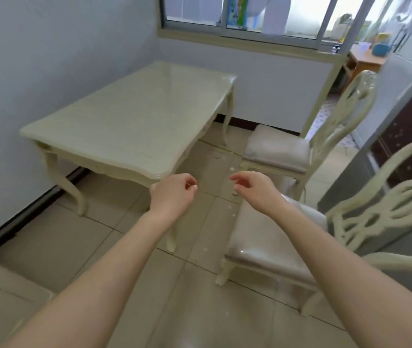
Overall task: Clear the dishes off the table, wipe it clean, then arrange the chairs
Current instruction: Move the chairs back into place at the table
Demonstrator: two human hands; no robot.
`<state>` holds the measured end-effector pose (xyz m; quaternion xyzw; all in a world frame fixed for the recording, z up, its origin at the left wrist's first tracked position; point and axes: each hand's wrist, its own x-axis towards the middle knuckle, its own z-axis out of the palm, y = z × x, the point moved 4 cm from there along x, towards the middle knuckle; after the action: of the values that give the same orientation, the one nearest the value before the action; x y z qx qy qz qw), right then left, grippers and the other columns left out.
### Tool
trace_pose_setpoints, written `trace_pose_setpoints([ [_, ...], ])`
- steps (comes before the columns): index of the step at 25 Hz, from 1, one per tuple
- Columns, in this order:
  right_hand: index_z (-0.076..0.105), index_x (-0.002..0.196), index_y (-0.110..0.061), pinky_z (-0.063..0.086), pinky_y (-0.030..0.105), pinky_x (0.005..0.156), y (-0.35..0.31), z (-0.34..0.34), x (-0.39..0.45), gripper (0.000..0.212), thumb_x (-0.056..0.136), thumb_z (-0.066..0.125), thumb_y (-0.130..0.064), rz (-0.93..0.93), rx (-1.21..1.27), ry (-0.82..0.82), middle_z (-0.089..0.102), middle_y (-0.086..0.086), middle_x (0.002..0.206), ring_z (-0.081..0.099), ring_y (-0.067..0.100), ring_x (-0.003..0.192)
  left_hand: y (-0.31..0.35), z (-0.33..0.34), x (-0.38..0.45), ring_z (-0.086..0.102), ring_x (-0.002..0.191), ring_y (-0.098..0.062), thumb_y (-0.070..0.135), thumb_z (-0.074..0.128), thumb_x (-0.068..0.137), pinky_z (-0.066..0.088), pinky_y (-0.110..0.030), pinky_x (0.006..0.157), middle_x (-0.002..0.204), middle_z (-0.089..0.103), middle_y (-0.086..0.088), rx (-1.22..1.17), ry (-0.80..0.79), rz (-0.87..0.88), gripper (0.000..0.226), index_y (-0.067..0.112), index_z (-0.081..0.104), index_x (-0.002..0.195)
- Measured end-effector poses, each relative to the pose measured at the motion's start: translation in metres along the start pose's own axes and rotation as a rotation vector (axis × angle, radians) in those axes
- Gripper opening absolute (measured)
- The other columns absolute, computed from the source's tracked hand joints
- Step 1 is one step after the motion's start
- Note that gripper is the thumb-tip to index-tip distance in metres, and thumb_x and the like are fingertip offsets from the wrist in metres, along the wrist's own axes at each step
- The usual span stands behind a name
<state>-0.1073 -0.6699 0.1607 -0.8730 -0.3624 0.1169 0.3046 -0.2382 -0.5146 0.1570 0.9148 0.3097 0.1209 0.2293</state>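
A cream table (134,121) with a glossy bare top stands against the left wall. Two cream chairs stand to its right, pulled away from it: the near chair (270,249) beside my right arm and the far chair (277,149) by the window wall. My left hand (174,194) hovers just off the table's near corner with loosely curled fingers and holds nothing. My right hand (252,187) hangs over the near chair's seat edge, fingers loosely curled, also holding nothing.
A third cushioned seat (1,285) shows at the bottom left. Small white crumbs (231,169) dot the tiled floor between table and chairs. A window (250,16) runs along the far wall, and a dark cabinet (401,136) stands right of the chairs.
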Motion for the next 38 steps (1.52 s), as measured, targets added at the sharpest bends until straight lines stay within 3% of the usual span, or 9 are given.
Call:
trace_pose_setpoints([
  [3, 0.063, 0.119, -0.017, 0.043, 0.024, 0.09, 0.067, -0.052, -0.019, 0.031, 0.09, 0.055, -0.017, 0.021, 0.006, 0.013, 0.065, -0.001, 0.105, 0.058, 0.014, 0.101, 0.076, 0.052, -0.008, 0.06, 0.102, -0.017, 0.038, 0.051, 0.089, 0.04, -0.039, 0.093, 0.1, 0.069, 0.013, -0.038, -0.024, 0.012, 0.017, 0.034, 0.065, 0.097],
  [7, 0.062, 0.121, -0.018, 0.039, 0.021, 0.084, 0.139, -0.118, -0.031, 0.031, 0.091, 0.056, -0.018, 0.077, 0.005, 0.043, 0.065, 0.0, 0.105, 0.058, 0.015, 0.101, 0.166, 0.099, -0.011, 0.06, 0.101, -0.015, 0.037, 0.05, 0.09, 0.036, -0.038, 0.093, 0.099, 0.069, 0.014, -0.063, -0.075, 0.036, 0.017, 0.034, 0.065, 0.097],
  [16, 0.06, 0.124, -0.019, 0.046, 0.029, 0.092, 0.235, -0.22, -0.004, 0.033, 0.091, 0.055, -0.018, 0.147, -0.045, 0.13, 0.065, -0.001, 0.105, 0.059, 0.015, 0.101, 0.297, 0.159, 0.05, 0.06, 0.098, -0.014, 0.033, 0.049, 0.092, 0.026, -0.034, 0.084, 0.096, 0.067, 0.014, -0.1, -0.102, 0.16, 0.019, 0.032, 0.066, 0.101],
  [19, 0.061, 0.122, -0.02, 0.045, 0.03, 0.093, 0.263, -0.248, 0.008, 0.033, 0.09, 0.055, -0.02, 0.141, -0.079, 0.098, 0.066, -0.002, 0.102, 0.059, 0.016, 0.1, 0.335, 0.175, 0.061, 0.059, 0.098, -0.014, 0.033, 0.049, 0.093, 0.028, -0.036, 0.089, 0.098, 0.067, 0.013, -0.094, -0.102, 0.181, 0.019, 0.031, 0.065, 0.102],
  [24, 0.061, 0.121, -0.021, 0.041, 0.021, 0.082, 0.315, -0.301, 0.027, 0.031, 0.091, 0.055, -0.018, 0.052, -0.094, 0.035, 0.066, -0.002, 0.099, 0.059, 0.014, 0.095, 0.399, 0.211, 0.066, 0.059, 0.099, -0.014, 0.035, 0.049, 0.094, 0.031, -0.04, 0.097, 0.098, 0.068, 0.012, -0.084, -0.06, 0.161, 0.019, 0.032, 0.065, 0.102],
  [32, 0.061, 0.121, -0.025, 0.047, 0.031, 0.092, 0.418, -0.387, 0.019, 0.033, 0.09, 0.054, -0.019, -0.124, -0.251, -0.152, 0.066, -0.001, 0.102, 0.059, 0.016, 0.098, 0.532, 0.298, 0.024, 0.059, 0.101, -0.016, 0.043, 0.047, 0.093, 0.036, -0.043, 0.098, 0.101, 0.068, 0.012, -0.069, -0.087, -0.003, 0.022, 0.033, 0.065, 0.1],
  [36, 0.064, 0.117, -0.027, 0.048, 0.033, 0.094, 0.458, -0.408, 0.002, 0.028, 0.091, 0.056, -0.028, -0.193, -0.263, -0.23, 0.066, -0.004, 0.106, 0.06, 0.013, 0.1, 0.584, 0.338, 0.002, 0.06, 0.099, -0.016, 0.065, 0.037, 0.088, 0.042, -0.044, 0.093, 0.1, 0.068, 0.01, -0.093, -0.224, -0.017, 0.049, 0.029, 0.065, 0.102],
  [38, 0.066, 0.115, -0.028, 0.046, 0.028, 0.09, 0.472, -0.413, -0.009, 0.028, 0.089, 0.059, -0.037, -0.242, -0.214, -0.29, 0.065, -0.012, 0.1, 0.06, 0.007, 0.096, 0.6, 0.347, -0.009, 0.061, 0.093, -0.016, 0.079, 0.032, 0.078, 0.049, -0.043, 0.086, 0.098, 0.067, 0.006, -0.233, -0.273, -0.032, 0.068, 0.023, 0.063, 0.102],
])
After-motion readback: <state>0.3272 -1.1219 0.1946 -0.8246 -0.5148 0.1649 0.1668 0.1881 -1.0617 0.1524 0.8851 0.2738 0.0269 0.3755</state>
